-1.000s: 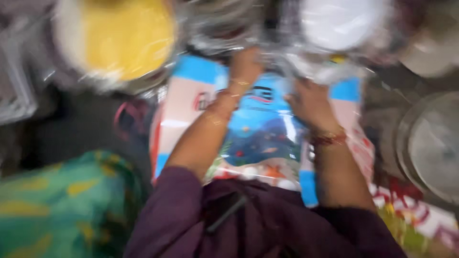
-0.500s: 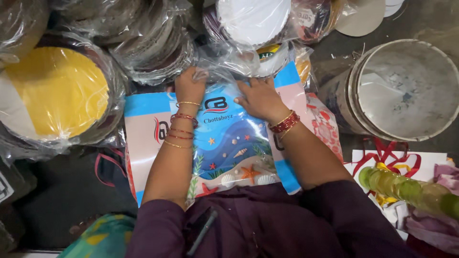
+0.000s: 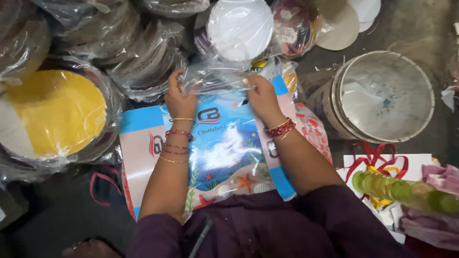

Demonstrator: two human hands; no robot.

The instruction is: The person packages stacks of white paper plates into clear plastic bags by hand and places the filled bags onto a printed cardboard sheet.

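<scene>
My left hand (image 3: 179,98) and my right hand (image 3: 260,95) both grip the near edge of a clear plastic bag (image 3: 217,76). The bag holds a stack of round white discs (image 3: 239,28) and lies just beyond my fingers. Under my wrists a blue and white printed bag (image 3: 224,153) with sea-life pictures rests flat on my lap. Bangles circle both wrists.
Several plastic-wrapped stacks of round boards surround me, a yellow-topped stack (image 3: 52,112) at left among them. A round grey drum (image 3: 382,95) stands at right. A white bag with red ribbon (image 3: 377,165) and a green-yellow roll (image 3: 406,191) lie at lower right.
The view has steadied and shifted, so the drum and ribbon bag now show at right. My hands have spread apart along the clear bag's edge and closed on it.
</scene>
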